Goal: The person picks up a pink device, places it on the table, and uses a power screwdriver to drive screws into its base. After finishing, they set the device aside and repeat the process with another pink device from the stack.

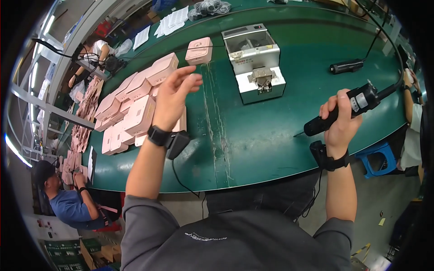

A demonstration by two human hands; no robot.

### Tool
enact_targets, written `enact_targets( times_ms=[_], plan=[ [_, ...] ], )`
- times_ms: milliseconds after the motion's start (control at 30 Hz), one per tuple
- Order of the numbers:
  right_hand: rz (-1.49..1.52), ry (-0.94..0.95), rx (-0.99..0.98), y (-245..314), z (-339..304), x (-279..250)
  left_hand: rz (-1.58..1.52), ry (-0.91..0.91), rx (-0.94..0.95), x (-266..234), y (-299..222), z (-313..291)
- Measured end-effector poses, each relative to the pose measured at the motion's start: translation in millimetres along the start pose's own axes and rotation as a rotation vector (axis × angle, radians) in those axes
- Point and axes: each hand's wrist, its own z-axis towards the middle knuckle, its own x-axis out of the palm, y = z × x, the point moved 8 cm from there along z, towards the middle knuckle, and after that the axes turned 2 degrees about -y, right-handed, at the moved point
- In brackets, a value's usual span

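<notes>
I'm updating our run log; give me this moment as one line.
left hand: empty, near pink cases | right hand: gripping black power driver | white machine: on green table, untouched

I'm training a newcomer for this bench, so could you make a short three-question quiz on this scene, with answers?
1. Open question: what does the person's right grip hold?

2. True or false: the left grip is closed around a handheld tool.

3. Fill in the blank: as pictured, the single pink case set apart from the pile of pink cases is to the ____ of the boxy bench device.

Key:
1. A black corded driver with a thin bit.
2. False; it is loosely open, with nothing seen in it.
3. Left.
</notes>
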Motion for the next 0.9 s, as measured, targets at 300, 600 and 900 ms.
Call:
enact_targets(
  times_ms=[300, 600, 900],
  plan=[
    [-0.059, 0.041, 0.009, -5.1, 7.3, 13.7, 0.988, 0.420, 0.378, 30.7, 21.1, -92.6],
    [-0.067, 0.055, -0.040, 2.0, 0.0, 14.3, 1.416, 0.533, 0.350, 57.4, 39.4, -102.3],
    [-0.100, 0.088, -0.078, 8.1, -6.0, 27.9, 0.572, 0.025, 0.442, 48.8, -60.5, 23.9]
  ],
)
